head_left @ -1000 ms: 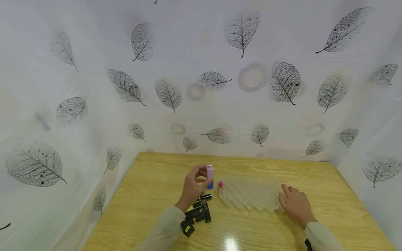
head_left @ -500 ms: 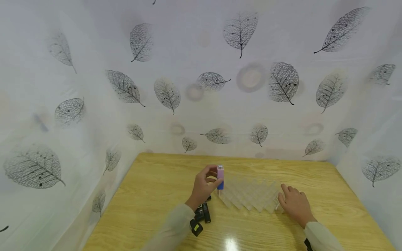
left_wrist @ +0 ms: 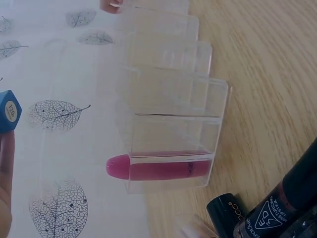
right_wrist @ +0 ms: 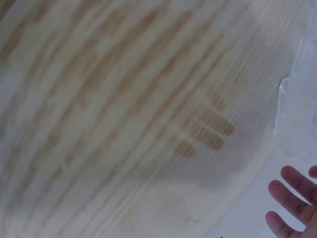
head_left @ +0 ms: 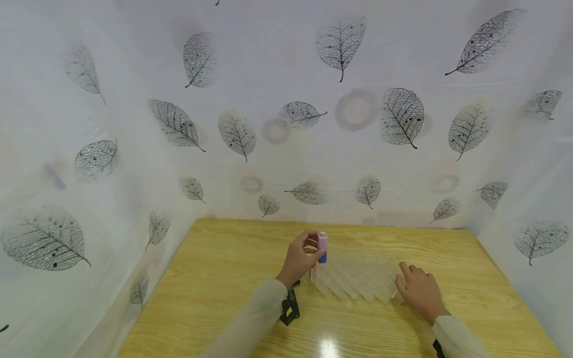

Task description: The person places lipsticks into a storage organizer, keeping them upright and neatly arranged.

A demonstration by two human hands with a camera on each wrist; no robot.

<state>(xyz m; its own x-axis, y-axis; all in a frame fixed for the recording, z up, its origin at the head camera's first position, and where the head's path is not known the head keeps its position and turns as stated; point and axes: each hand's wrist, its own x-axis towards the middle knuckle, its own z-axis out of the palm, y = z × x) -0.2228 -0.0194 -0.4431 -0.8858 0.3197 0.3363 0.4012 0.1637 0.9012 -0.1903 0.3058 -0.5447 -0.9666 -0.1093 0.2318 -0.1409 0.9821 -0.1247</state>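
In the head view my left hand (head_left: 301, 257) pinches an upright lipstick tube (head_left: 322, 247), pink above and blue below, over the left end of a clear lipstick organizer (head_left: 353, 276). Its blue end with a round label (left_wrist: 10, 111) shows at the left edge of the left wrist view. A magenta lipstick (left_wrist: 171, 168) sits in the organizer's end slot. My right hand (head_left: 421, 293) is at the organizer's right end, fingers loosely extended; whether it touches the wall I cannot tell. The right wrist view shows these fingers (right_wrist: 292, 198) apart, holding nothing.
Several black cosmetic tubes (head_left: 291, 304) lie on the wooden table (head_left: 215, 278) in front of the organizer's left end, partly hidden by my left forearm. One large dark tube (left_wrist: 267, 215) shows in the left wrist view. A leaf-print curtain (head_left: 277, 149) surrounds the table.
My left hand has moved right with the lipstick tube, from beside the organizer to over its left end. The left forearm now covers more of the black tubes. My right hand has stayed in place.
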